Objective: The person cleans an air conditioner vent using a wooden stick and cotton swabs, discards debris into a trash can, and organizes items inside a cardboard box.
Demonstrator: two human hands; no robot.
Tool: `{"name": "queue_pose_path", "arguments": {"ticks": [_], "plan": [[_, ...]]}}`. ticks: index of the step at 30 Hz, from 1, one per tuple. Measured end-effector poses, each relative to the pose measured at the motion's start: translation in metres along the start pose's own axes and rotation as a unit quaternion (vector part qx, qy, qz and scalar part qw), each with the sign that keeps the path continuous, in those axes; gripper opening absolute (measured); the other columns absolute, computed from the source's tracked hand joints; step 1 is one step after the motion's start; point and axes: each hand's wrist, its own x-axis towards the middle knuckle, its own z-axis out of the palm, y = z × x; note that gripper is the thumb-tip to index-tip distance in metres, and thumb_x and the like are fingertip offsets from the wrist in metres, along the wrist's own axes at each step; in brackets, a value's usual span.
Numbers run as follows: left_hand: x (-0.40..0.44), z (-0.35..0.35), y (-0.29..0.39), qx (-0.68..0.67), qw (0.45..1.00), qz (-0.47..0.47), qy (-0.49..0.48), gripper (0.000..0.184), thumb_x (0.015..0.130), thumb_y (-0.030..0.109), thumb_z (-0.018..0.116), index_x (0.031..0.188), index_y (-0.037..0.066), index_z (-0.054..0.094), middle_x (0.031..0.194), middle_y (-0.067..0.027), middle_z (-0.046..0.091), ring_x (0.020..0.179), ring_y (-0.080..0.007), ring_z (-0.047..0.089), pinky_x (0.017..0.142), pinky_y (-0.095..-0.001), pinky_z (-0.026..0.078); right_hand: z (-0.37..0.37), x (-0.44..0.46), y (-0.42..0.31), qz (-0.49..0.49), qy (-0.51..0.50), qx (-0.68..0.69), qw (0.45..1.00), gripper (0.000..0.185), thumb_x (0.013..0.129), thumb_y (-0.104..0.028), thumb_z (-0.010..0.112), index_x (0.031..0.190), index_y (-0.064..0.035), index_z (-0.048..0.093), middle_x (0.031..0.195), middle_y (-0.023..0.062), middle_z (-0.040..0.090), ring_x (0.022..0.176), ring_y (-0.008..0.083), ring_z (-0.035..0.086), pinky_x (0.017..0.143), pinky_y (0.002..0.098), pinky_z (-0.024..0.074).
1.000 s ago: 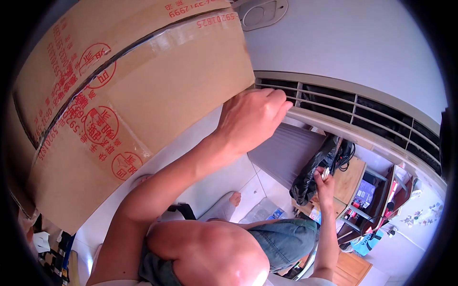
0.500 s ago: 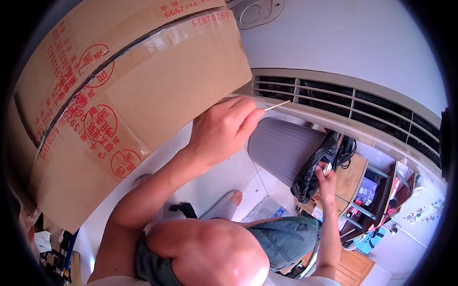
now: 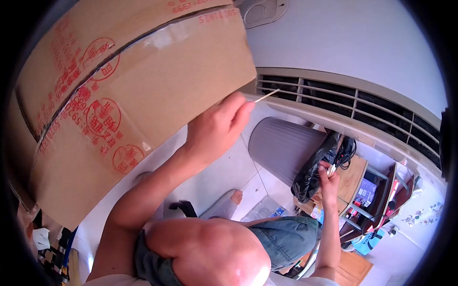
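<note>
My left hand (image 3: 217, 126) is raised just under the edge of a large cardboard box (image 3: 186, 66), its thumb and finger pinched on a thin pale stick (image 3: 267, 96). The stick's tip lies over the left end of an air vent grille (image 3: 329, 94) with long slats; I cannot tell whether it touches. Lower on the right, my right hand (image 3: 329, 183) is closed around a small bunch of whitish sticks (image 3: 331, 170). It is beside a black plastic bag (image 3: 310, 178) lining the mouth of a grey bin (image 3: 284, 148).
A wooden cabinet (image 3: 353, 183) and a cluttered shelf (image 3: 374, 195) stand to the right. Below are my bent knee (image 3: 210, 248), a foot (image 3: 235, 197) and the tiled floor (image 3: 219, 176). Black cable (image 3: 347, 152) hangs by the bag.
My left hand has shifted a little left and up, with the stick moving along the grille. The fingers of my right hand have turned slightly around the bunch.
</note>
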Motion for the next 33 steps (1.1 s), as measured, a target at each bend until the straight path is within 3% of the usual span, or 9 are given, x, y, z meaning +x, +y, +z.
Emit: {"name": "queue_pose_path", "arguments": {"ticks": [5, 8, 9, 14, 20, 24, 27, 30, 33], "plan": [[0.010, 0.013, 0.002, 0.073, 0.997, 0.029, 0.013, 0.019, 0.080, 0.011, 0.064, 0.068, 0.005, 0.050, 0.064, -0.0084, 0.053, 0.059, -0.0281, 0.052, 0.054, -0.0395, 0.040, 0.000, -0.001, -0.002, 0.011, 0.005, -0.023, 1.000, 0.023, 0.090, -0.022, 0.061, 0.099, -0.0010, 0.064, 0.069, -0.0087, 0.047, 0.061, 0.0030, 0.036, 0.054, 0.0200, 0.0275], [0.012, 0.013, 0.007, 0.063, 0.997, 0.026, 0.028, 0.019, 0.080, 0.012, 0.064, 0.068, 0.006, 0.051, 0.064, -0.0081, 0.053, 0.058, -0.0276, 0.052, 0.054, -0.0389, 0.040, -0.004, 0.003, 0.013, -0.020, -0.007, -0.044, 0.999, 0.028, 0.091, -0.028, 0.060, 0.105, -0.0045, 0.061, 0.056, -0.0099, 0.038, 0.046, 0.0007, 0.030, 0.042, 0.0206, 0.0201], [0.010, 0.012, 0.007, 0.067, 0.997, 0.027, 0.036, 0.019, 0.080, 0.012, 0.064, 0.068, 0.006, 0.051, 0.064, -0.0080, 0.053, 0.058, -0.0275, 0.052, 0.053, -0.0385, 0.040, -0.002, -0.004, -0.004, 0.023, -0.004, -0.022, 0.999, 0.023, 0.090, -0.022, 0.061, 0.099, -0.0011, 0.064, 0.067, -0.0094, 0.045, 0.059, 0.0022, 0.034, 0.052, 0.0206, 0.0247], [0.006, 0.014, 0.005, 0.074, 0.993, 0.050, 0.074, 0.018, 0.080, 0.013, 0.064, 0.068, 0.006, 0.051, 0.064, -0.0078, 0.054, 0.056, -0.0272, 0.054, 0.050, -0.0373, 0.041, -0.004, -0.002, 0.005, 0.008, 0.000, -0.034, 0.999, 0.023, 0.091, -0.021, 0.060, 0.100, -0.0007, 0.063, 0.073, -0.0073, 0.050, 0.066, 0.0034, 0.040, 0.058, 0.0200, 0.0315], [0.017, 0.028, -0.004, 0.160, 0.986, 0.035, -0.039, 0.018, 0.081, 0.014, 0.063, 0.070, 0.005, 0.053, 0.067, -0.0095, 0.057, 0.061, -0.0286, 0.059, 0.053, -0.0391, 0.047, -0.003, -0.002, 0.002, 0.018, 0.000, -0.030, 0.999, 0.023, 0.091, -0.020, 0.060, 0.101, -0.0001, 0.063, 0.080, -0.0055, 0.054, 0.072, 0.0045, 0.044, 0.065, 0.0197, 0.0359], [0.022, 0.035, -0.001, 0.160, 0.986, 0.019, -0.049, 0.015, 0.083, 0.016, 0.061, 0.074, 0.004, 0.056, 0.070, -0.0112, 0.058, 0.065, -0.0292, 0.061, 0.055, -0.0389, 0.049, -0.002, -0.002, 0.003, 0.013, 0.007, -0.031, 0.999, 0.023, 0.091, -0.020, 0.060, 0.102, 0.0005, 0.062, 0.078, -0.0060, 0.053, 0.071, 0.0042, 0.043, 0.064, 0.0200, 0.0357], [0.027, 0.040, 0.000, 0.176, 0.983, 0.031, -0.050, 0.013, 0.082, 0.016, 0.061, 0.078, 0.004, 0.058, 0.073, -0.0114, 0.058, 0.066, -0.0292, 0.062, 0.055, -0.0380, 0.050, -0.002, 0.002, 0.011, -0.023, 0.004, -0.043, 0.999, 0.027, 0.090, -0.028, 0.061, 0.104, -0.0049, 0.060, 0.057, -0.0096, 0.039, 0.046, 0.0014, 0.032, 0.042, 0.0208, 0.0214], [0.031, 0.038, 0.006, 0.214, 0.975, 0.048, -0.048, 0.011, 0.081, 0.015, 0.061, 0.080, 0.004, 0.059, 0.076, -0.0111, 0.058, 0.065, -0.0286, 0.063, 0.056, -0.0370, 0.050, 0.000, -0.003, -0.002, 0.021, 0.008, -0.032, 0.999, 0.025, 0.090, -0.020, 0.061, 0.102, 0.0011, 0.062, 0.077, -0.0064, 0.051, 0.070, 0.0041, 0.042, 0.063, 0.0197, 0.0353], [0.034, 0.037, 0.014, 0.228, 0.971, 0.046, -0.055, 0.010, 0.080, 0.015, 0.061, 0.079, 0.005, 0.059, 0.076, -0.0109, 0.057, 0.065, -0.0277, 0.063, 0.057, -0.0361, 0.051, 0.000, 0.002, 0.008, -0.013, 0.016, -0.046, 0.999, 0.025, 0.090, -0.028, 0.061, 0.103, -0.0063, 0.060, 0.058, -0.0096, 0.039, 0.046, 0.0013, 0.032, 0.042, 0.0201, 0.0221]]}}
